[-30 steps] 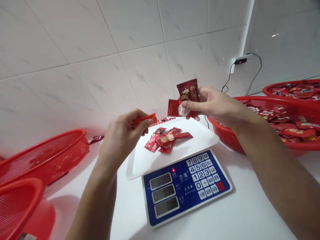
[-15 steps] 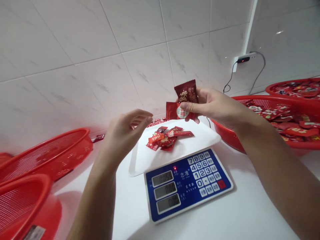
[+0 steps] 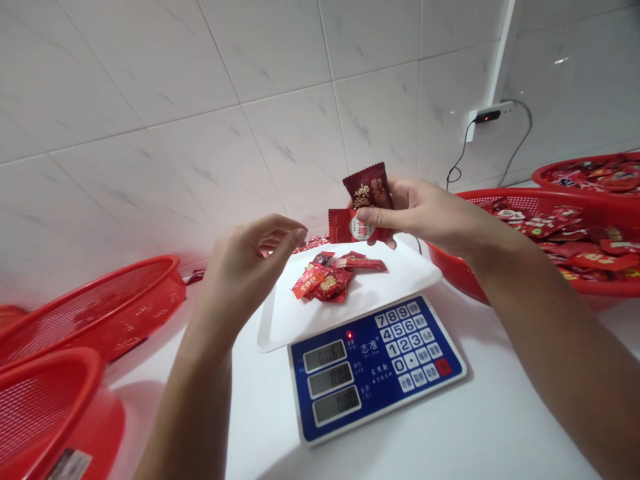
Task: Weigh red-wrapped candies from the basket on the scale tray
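Observation:
My right hand pinches a dark red packet and a brighter red packet with a round white label, one above the other, over the back of the scale's white tray. My left hand hovers over the tray's left side, its thumb and forefinger curled close together; whether anything small is between them is hidden. Several red and orange candy packets lie heaped on the tray. In front of it is the scale's blue panel with three displays and a keypad.
At the left stand two red mesh baskets. A red basket full of packets is at the right, with another behind it. Small red packets lie behind the tray. A power strip with cables hangs on the tiled wall.
The pile on the tray has shifted, with an orange-red packet now lying lower at its left. My right hand has moved slightly left with its packets. The scale's top display has changed.

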{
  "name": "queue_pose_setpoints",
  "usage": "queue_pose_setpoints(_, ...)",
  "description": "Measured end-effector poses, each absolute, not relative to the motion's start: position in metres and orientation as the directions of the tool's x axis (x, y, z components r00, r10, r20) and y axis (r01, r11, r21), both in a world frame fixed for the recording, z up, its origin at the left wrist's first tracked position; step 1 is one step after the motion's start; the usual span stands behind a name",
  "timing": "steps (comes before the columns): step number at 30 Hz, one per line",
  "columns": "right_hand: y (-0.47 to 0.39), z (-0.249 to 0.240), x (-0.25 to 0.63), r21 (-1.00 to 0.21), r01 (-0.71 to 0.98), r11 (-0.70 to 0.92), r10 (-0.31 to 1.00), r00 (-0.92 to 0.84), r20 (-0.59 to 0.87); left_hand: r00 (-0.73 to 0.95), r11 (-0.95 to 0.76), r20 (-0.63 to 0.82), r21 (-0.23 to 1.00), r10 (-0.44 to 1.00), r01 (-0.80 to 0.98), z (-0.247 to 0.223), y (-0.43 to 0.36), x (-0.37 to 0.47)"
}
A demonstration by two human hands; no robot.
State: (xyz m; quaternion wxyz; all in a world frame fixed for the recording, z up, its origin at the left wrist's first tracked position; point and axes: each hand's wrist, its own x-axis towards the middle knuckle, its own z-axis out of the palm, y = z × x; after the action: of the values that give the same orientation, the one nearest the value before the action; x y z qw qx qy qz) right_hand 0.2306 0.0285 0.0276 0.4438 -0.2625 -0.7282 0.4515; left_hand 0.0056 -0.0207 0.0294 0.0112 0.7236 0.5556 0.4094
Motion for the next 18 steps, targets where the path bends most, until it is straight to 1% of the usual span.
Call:
queue_pose_setpoints(10, 0.029, 0.026, 0.231, -0.886, -0.009, 0.463, 0.773, -0.484, 0.409, 0.053, -0.374, 0.562, 0.474, 0.825, 0.797, 0.029, -0.022, 0.009)
queue_pose_setpoints(14, 0.033, 0.027, 0.236, -0.886, -0.008, 0.464, 0.784, -0.462, 0.415, 0.042, -0.386, 0.564, 0.506, 0.825, 0.771, 0.023, -0.012, 0.005)
queue_pose_setpoints(16, 0.036, 0.026, 0.240, -0.882, -0.005, 0.471, 0.798, -0.423, 0.429, 0.104, -0.378, 0.494, 0.497, 0.863, 0.781, 0.015, -0.001, 0.004)
queue_pose_setpoints(18, 0.040, 0.025, 0.244, -0.877, -0.006, 0.481, 0.805, -0.395, 0.443, 0.220, -0.351, 0.322, 0.435, 0.921, 0.829, 0.004, 0.013, 0.006)
